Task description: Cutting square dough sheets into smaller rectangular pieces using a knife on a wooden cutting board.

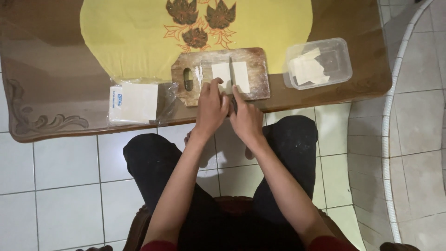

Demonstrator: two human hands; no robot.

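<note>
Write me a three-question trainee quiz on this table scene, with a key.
1. True or false: the pale sheet on the wooden cutting board lies in two pieces.
2. What holds the loose pale sheets at the right? A) plastic tub B) metal pan C) paper bag
3. Fill in: the clear packet of stacked sheets lies to the ___ of the board.

Key:
1. True. The two pale pieces lie side by side, and the left hand and right hand meet at their near edge.
2. A, the clear plastic tub.
3. Left.

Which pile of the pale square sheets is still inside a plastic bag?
The stack left of the wooden cutting board; the others lie bare on the board or in the clear tub.
</note>
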